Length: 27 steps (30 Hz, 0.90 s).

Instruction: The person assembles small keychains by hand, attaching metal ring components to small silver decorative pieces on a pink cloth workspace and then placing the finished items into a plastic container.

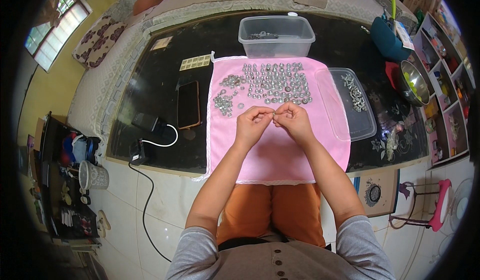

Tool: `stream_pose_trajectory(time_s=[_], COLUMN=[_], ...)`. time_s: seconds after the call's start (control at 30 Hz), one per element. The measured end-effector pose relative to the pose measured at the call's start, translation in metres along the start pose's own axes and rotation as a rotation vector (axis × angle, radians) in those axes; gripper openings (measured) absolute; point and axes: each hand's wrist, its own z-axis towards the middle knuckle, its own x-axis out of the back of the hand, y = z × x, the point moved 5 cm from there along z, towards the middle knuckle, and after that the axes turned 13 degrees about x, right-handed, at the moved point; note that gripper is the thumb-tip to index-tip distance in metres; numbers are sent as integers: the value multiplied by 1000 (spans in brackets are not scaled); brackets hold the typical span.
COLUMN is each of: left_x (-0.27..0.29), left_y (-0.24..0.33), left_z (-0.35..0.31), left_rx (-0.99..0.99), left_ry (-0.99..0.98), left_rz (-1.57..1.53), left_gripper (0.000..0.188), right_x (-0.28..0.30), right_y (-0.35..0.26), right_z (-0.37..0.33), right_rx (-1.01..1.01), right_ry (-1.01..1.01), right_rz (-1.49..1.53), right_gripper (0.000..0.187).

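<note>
My left hand (254, 125) and my right hand (294, 123) meet over the pink cloth (235, 157). Thumbs and forefingers of both pinch a small metal piece (273, 114), too small and too covered to name exactly. Just beyond the fingers, several rows of small silver metal fasteners (280, 82) stand on the cloth. To their left lie a loose pile of small round metal pieces (232, 82), apparently washers or nuts, and a second such pile (222, 101). One single flat washer (240, 106) lies apart. Silver screws (354, 94) are heaped on the clear plastic lid (367, 125) at the right.
A clear plastic tub (277, 47) with dark metal parts stands behind the cloth. On the black table (160, 90) at the left lie a phone (189, 105), a patterned card (195, 62) and a charger with white cable (150, 125). A steel bowl (414, 82) and blue-green holder (390, 40) stand at the right.
</note>
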Motion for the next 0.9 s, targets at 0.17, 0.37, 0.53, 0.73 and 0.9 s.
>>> stream_pose_trajectory(time_s=[0.17,0.37,0.53,0.73,0.9], left_x=[5,58,77,82,57], left_y=[3,30,54,38,47], left_z=[2,20,39,55,33], left_rx=[90,-34,-170,-50,-114], left_ry=[-88,224,339,347,266], left_rz=[-71,466,727,969,685], left_gripper=[13,23,24,21,17], right_x=[-2,-2,-2,-6,-1], right_y=[-2,-3,-3,-4,-5], right_z=[0,0,0,0,0], right_rx=[-5,-18,-35,-28,-31], right_ry=[-54,-30,-31,-46,-46], right_rz=[85,119,82,124,91], right_gripper=[8,9,8,8,7])
